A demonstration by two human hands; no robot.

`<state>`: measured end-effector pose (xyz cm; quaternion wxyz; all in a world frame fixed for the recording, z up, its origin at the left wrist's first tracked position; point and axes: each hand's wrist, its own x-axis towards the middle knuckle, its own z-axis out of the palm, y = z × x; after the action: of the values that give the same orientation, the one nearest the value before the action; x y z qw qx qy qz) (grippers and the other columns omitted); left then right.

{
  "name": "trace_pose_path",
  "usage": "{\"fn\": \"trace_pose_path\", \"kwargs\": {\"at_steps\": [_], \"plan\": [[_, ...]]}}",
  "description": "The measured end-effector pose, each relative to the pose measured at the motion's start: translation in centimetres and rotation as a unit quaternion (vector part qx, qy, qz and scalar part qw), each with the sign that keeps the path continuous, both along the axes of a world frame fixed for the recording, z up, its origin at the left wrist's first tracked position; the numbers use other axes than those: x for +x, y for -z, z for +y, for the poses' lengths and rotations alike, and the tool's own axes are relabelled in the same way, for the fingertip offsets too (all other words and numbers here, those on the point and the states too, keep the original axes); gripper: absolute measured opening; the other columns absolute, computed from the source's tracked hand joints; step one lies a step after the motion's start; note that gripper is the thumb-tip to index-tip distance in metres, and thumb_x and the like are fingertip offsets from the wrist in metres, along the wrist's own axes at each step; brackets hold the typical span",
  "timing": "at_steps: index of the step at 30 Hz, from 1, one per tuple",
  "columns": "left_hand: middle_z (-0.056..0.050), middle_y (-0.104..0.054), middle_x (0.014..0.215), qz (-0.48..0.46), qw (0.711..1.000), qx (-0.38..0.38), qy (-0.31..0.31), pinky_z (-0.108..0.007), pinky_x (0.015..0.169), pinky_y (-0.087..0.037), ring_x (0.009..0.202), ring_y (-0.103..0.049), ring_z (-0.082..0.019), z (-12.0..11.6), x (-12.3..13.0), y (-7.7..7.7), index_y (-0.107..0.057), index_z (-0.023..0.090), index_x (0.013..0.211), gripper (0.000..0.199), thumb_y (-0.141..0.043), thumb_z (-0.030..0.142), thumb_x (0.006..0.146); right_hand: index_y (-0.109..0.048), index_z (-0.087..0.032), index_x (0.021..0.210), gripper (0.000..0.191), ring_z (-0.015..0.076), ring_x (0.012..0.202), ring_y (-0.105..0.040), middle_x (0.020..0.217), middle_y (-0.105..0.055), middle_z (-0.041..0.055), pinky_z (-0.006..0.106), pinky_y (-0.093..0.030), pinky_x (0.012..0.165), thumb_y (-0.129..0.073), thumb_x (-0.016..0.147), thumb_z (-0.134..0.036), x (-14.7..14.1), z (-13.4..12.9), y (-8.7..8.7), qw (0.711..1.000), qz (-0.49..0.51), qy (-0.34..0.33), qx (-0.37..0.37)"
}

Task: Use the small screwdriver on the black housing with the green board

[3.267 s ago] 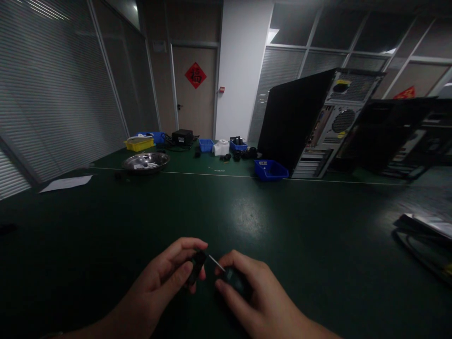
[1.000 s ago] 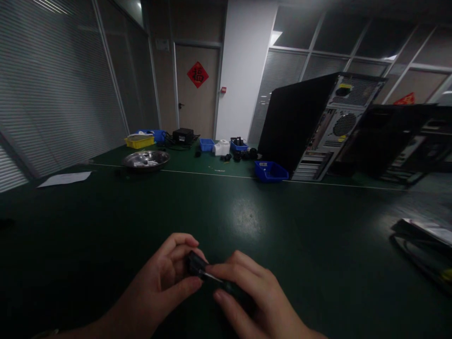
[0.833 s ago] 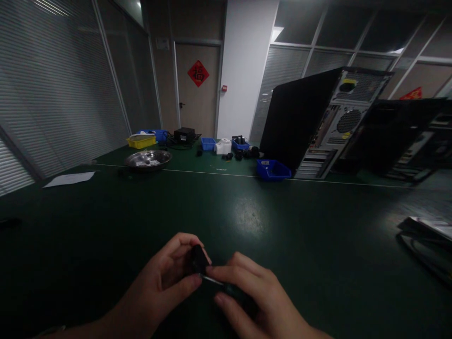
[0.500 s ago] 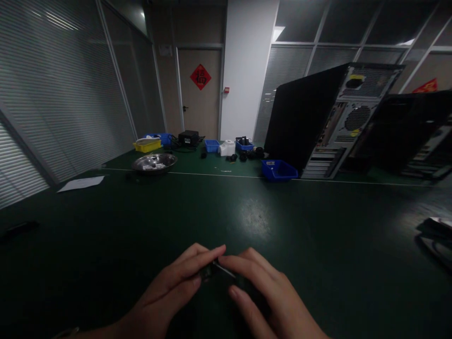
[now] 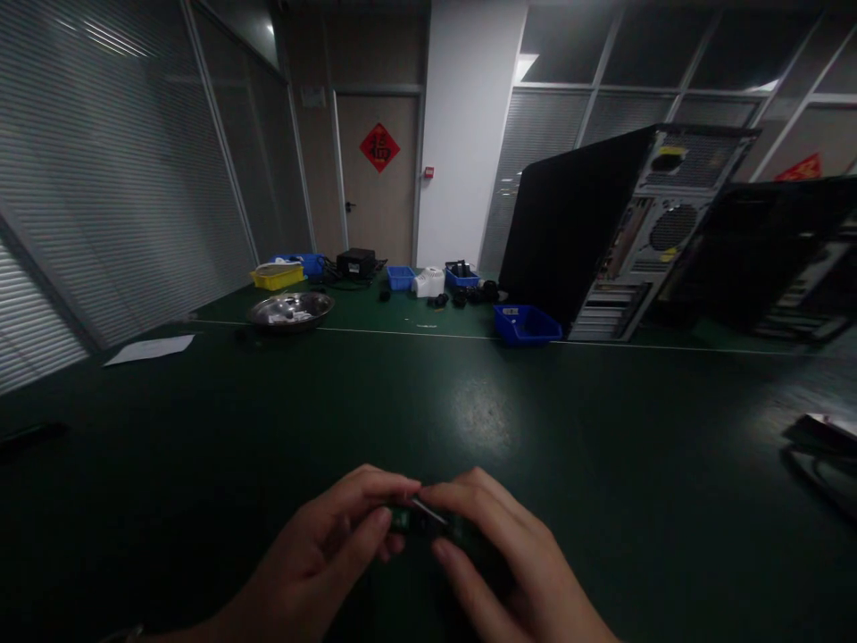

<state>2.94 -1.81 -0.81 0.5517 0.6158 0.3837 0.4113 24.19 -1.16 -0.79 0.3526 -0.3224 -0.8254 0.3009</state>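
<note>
Bottom center, left hand [image 5: 328,540] pinches small part [image 5: 400,519], green showing now, black earlier; right hand [image 5: 512,536] grips tool [image 5: 429,512].

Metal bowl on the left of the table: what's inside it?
Small white pieces lie in the metal bowl, too blurred to identify. What they cover can't be seen.

Through my remote feed I look from one head-worn camera, set above and behind the left hand [image 5: 335,540] and right hand [image 5: 512,540], which sit close at bottom centre, facing forward and down across the green table [image 5: 301,402] toward a distant door [image 5: 365,214] at upper left of centre.
</note>
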Motion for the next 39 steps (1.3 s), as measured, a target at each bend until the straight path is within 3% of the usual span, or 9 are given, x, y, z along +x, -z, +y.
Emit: {"fn": "trace_pose_path", "kwargs": {"at_steps": [3, 8, 13, 17, 24, 30, 39], "plan": [[-0.004, -0.063, 0.101, 0.007, 1.0, 0.014, 0.006, -0.028, 0.081, -0.051, 0.089, -0.062, -0.018, 0.05, -0.01, -0.16, -0.073, 0.028, 0.103, 0.023, -0.052, 0.034, 0.095, -0.052, -0.03, 0.122, 0.034, 0.0172, 0.088, -0.065, 0.103, -0.064, 0.003, 0.028, -0.053, 0.076, -0.052, 0.092, -0.013, 0.08, -0.08, 0.17, 1.0, -0.005, 0.006, 0.001], [-0.003, -0.062, 0.103, 0.004, 0.999, 0.006, 0.048, -0.03, 0.086, -0.049, 0.099, -0.062, -0.02, 0.22, 0.2, 0.1, -0.072, 0.027, 0.1, 0.018, -0.064, 0.019, 0.086, -0.05, -0.03, 0.123, 0.035, 0.0184, 0.086, -0.065, 0.103, -0.065, 0.0032, 0.028, -0.053, 0.072, -0.056, 0.091, -0.016, -0.01, -0.13, 0.54, 1.0, -0.022, 0.007, 0.0], [-0.002, -0.065, 0.096, 0.046, 0.999, 0.002, 0.007, -0.029, 0.083, -0.049, 0.091, -0.063, -0.019, 0.39, 0.09, -0.22, -0.072, 0.027, 0.101, 0.018, -0.061, 0.02, 0.088, -0.055, -0.028, 0.118, 0.028, 0.0173, 0.089, -0.065, 0.103, -0.064, 0.0044, 0.028, -0.054, 0.076, -0.049, 0.094, -0.016, -0.09, 0.05, -0.09, 1.0, -0.017, -0.003, 0.001], [-0.002, -0.065, 0.104, 0.047, 0.998, 0.011, -0.039, -0.029, 0.085, -0.05, 0.097, -0.061, -0.021, 0.34, -0.25, -0.22, -0.072, 0.031, 0.104, 0.021, -0.059, 0.024, 0.09, -0.06, -0.026, 0.119, 0.028, 0.0191, 0.084, -0.066, 0.101, -0.063, 0.0074, 0.032, -0.056, 0.073, -0.048, 0.094, -0.017, 0.14, -0.01, -0.18, 1.0, -0.028, 0.007, 0.006], [-0.001, -0.066, 0.108, 0.074, 0.995, 0.044, -0.057, -0.029, 0.089, -0.05, 0.104, -0.061, -0.022, 0.36, -0.52, 0.1, -0.072, 0.032, 0.102, 0.019, -0.061, 0.024, 0.089, -0.066, -0.022, 0.118, 0.033, 0.0221, 0.079, -0.067, 0.101, -0.062, 0.0115, 0.034, -0.056, 0.064, -0.049, 0.091, -0.015, 0.02, -0.03, -0.15, 0.997, -0.076, 0.017, 0.018], [-0.001, -0.072, 0.097, 0.09, 0.993, 0.046, -0.057, -0.028, 0.086, -0.05, 0.095, -0.065, -0.021, 0.36, -0.35, -0.62, -0.075, 0.029, 0.094, 0.016, -0.064, 0.02, 0.086, -0.067, -0.021, 0.118, 0.033, 0.023, 0.08, -0.067, 0.099, -0.063, 0.0115, 0.035, -0.056, 0.066, -0.05, 0.09, -0.014, 0.12, -0.14, -0.11, 0.997, -0.074, 0.017, 0.013], [0.0, -0.074, 0.087, 0.006, 0.998, -0.042, -0.054, -0.025, 0.073, -0.052, 0.076, -0.065, -0.016, 0.63, -0.35, -0.05, -0.078, 0.026, 0.091, 0.014, -0.068, 0.02, 0.083, -0.066, -0.023, 0.117, 0.03, 0.0212, 0.083, -0.066, 0.097, -0.063, 0.0091, 0.034, -0.056, 0.071, -0.052, 0.091, -0.015, -0.17, 0.09, 0.23, 1.0, -0.02, 0.009, 0.006]]}}
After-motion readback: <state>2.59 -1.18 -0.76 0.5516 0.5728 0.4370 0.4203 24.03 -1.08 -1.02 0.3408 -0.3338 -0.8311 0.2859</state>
